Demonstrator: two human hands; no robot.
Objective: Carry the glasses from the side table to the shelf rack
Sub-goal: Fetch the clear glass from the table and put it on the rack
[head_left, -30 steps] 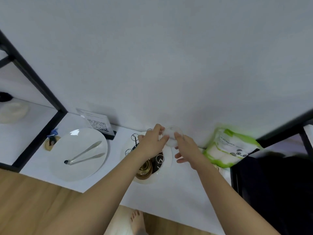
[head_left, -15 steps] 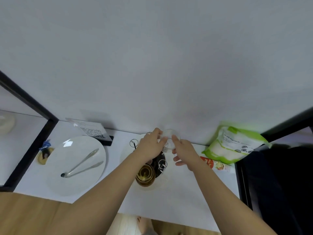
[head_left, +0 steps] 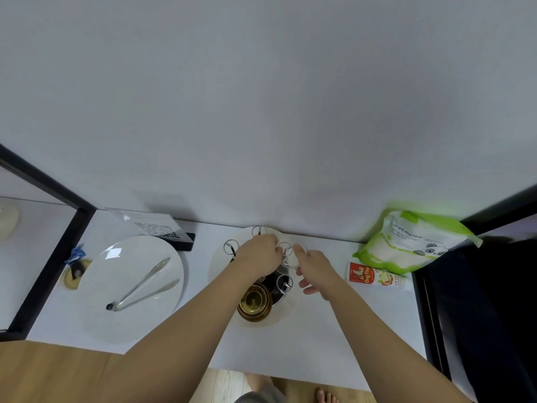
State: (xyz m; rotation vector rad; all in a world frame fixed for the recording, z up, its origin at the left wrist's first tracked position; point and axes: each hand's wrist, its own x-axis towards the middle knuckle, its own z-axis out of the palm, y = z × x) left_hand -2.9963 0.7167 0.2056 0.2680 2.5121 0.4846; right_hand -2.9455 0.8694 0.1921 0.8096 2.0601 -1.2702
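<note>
Hands meet over the glass rack

Both hands are up at the far side of the round wire rack, close to the wall. Left hand has its fingers curled down over the rack's back edge, gripping a clear glass that is hard to make out against the white; right hand pinches that same glass from the other side with thumb and forefinger, the rest of its fingers loosely curled below. One clear glass between the two hands, then, held just above the rack's far rim.

One amber glass sits upside down on the near side of the rack, just below the left forearm. Four bare wire loops of the rack show: two at its far left rim, one between the hands, one near the right wrist.

Left of the rack lies one big white plate carrying one pair of metal tongs. Behind the plate, toward the wall, stands one clear sign with a QR code on a black base. Beyond the plate, away from the rack, a small blue-topped item lies by the black frame post.

Right of the rack: one small red-and-white packet flat on the white shelf, and one green-and-white bag standing behind it against the wall. Two bare feet show at the bottom edge, below the shelf's near edge.
</note>
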